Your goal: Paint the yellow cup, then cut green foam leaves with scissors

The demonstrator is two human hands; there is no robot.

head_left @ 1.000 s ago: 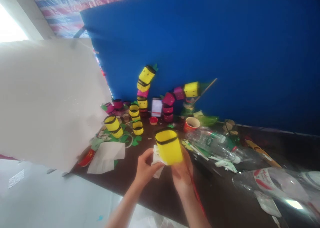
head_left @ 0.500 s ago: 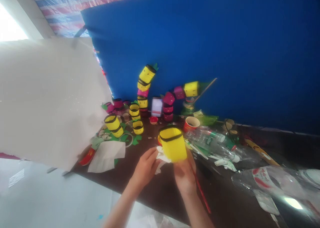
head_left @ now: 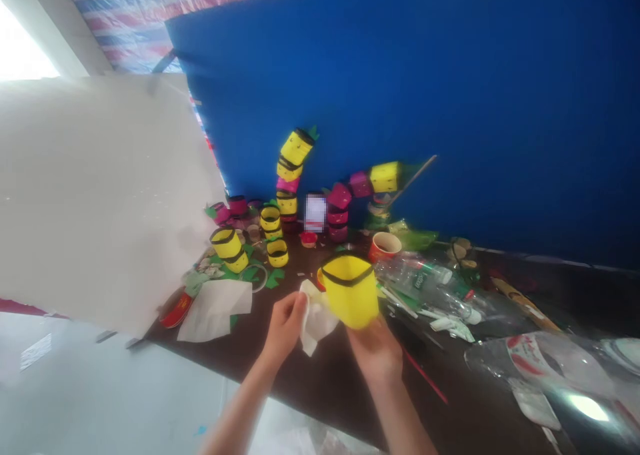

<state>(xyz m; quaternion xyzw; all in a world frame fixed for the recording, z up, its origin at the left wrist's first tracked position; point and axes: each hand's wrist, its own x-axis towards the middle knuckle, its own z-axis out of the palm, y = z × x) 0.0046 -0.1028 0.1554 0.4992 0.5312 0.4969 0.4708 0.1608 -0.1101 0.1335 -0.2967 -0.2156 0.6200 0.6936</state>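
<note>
The left hand [head_left: 285,325] pinches a crumpled white tissue [head_left: 317,322], while the right hand [head_left: 377,355] grips a yellow cup [head_left: 353,298] with a black band below its rim. The cup is held above the dark worktop [head_left: 320,392], its open end tilted upward. A thin red stick [head_left: 427,378] extends beside the right wrist; whether that hand grips it I cannot tell. A white sheet [head_left: 215,312] lies to the left.
</note>
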